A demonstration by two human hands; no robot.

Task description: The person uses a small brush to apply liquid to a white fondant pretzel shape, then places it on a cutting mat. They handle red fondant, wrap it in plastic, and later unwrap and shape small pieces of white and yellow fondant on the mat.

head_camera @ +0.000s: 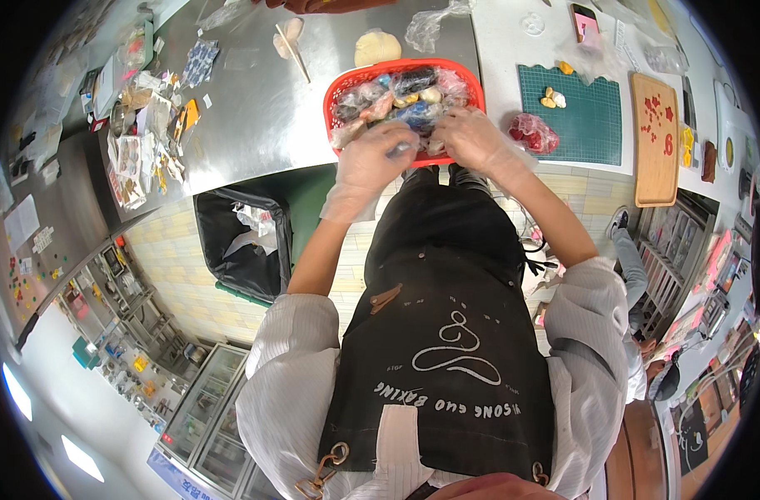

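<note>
In front of me a red plastic basket holds several lumps of coloured dough or fondant in clear plastic wrap. A blue wrapped lump lies in the middle, and a black wrapped lump is near the far rim. Both hands wear clear disposable gloves. My left hand bends over the near left part of the basket, its fingertips partly hidden. Reaching in at the near right, my right hand touches the wrapped lumps. Whether either hand grips one is not clear.
A pale dough ball and a thin stick lie beyond the basket. To the right are a red wrapped lump, a green cutting mat and a wooden board. A lined bin stands below left; another person is at right.
</note>
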